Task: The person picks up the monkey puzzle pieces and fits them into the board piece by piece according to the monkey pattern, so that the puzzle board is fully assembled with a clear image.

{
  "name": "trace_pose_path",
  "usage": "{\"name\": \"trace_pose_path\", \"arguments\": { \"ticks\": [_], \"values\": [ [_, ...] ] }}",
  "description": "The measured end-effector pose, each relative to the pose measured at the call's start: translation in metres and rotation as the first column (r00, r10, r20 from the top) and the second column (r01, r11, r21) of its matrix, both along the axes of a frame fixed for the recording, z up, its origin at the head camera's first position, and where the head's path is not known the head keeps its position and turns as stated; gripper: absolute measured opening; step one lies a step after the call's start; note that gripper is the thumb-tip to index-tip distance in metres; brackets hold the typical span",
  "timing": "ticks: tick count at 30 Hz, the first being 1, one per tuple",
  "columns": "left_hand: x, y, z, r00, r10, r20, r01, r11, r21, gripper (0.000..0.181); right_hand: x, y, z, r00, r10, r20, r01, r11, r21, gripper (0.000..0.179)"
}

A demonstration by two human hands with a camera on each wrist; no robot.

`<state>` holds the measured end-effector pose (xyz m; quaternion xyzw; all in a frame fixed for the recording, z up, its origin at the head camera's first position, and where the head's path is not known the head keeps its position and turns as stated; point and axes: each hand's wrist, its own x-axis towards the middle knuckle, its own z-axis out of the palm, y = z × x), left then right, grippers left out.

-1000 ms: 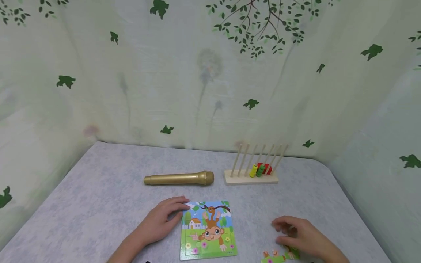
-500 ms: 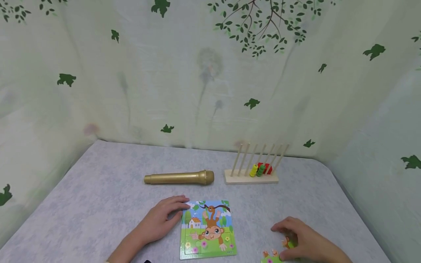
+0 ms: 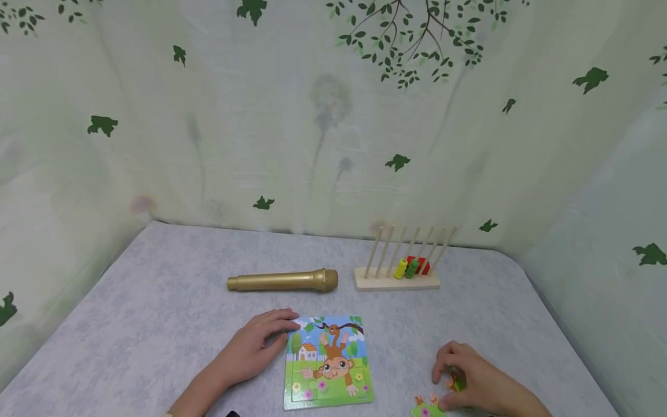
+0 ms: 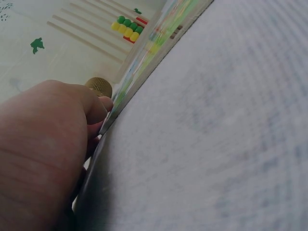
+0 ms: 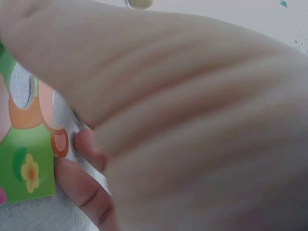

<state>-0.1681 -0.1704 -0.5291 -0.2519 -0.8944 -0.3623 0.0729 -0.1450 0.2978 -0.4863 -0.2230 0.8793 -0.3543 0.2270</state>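
Observation:
A square jigsaw puzzle (image 3: 330, 362) with a monkey hanging from a branch lies on the table. My left hand (image 3: 260, 344) rests at its left edge, fingers relaxed and fingertips at the upper left corner; the left wrist view shows the fingers at the board's rim. To the right, my right hand (image 3: 474, 379) has thumb and fingers bent around a green and orange puzzle piece (image 3: 458, 382), partly hidden under the hand. In the right wrist view, fingertips meet the edge of that puzzle piece (image 5: 33, 168) beside its yellow flower. Another green puzzle piece (image 3: 424, 410) lies beside the thumb.
Behind the puzzle lies a gold toy microphone (image 3: 281, 281). At the back right stands a wooden peg rack (image 3: 396, 282) with yellow, green and red beads. A leaf-printed curtain (image 3: 292, 116) borders the grey table (image 3: 156, 289) at the back.
My right hand's thumb has moved down toward the front, and its fingers have bent in around the puzzle piece. The left hand has stayed at the puzzle's edge.

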Motion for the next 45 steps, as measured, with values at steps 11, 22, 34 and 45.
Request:
{"name": "trace_pose_path", "arguments": {
  "ticks": [11, 22, 34, 45],
  "values": [
    [-0.001, 0.000, 0.001, 1.000, 0.000, -0.009, 0.000, 1.000, 0.003, 0.029, 0.002, -0.001, -0.001, 0.998, 0.051, -0.042, -0.053, 0.997, -0.051, 0.014],
    [0.000, 0.001, -0.001, 1.000, -0.006, 0.004, 0.006, 1.000, 0.006, 0.029, 0.004, -0.001, 0.000, 0.998, 0.060, -0.016, -0.061, 0.996, -0.063, 0.014],
    [-0.001, 0.001, 0.002, 1.000, 0.006, 0.010, -0.006, 1.000, 0.003, 0.028, 0.006, -0.009, 0.000, 0.985, 0.104, -0.137, -0.107, 0.994, -0.012, 0.033],
    [-0.002, 0.000, 0.001, 1.000, -0.015, 0.007, 0.015, 1.000, 0.008, 0.028, 0.000, -0.019, -0.005, 0.986, 0.015, -0.167, -0.004, 0.998, 0.068, 0.033]
  ]
}}
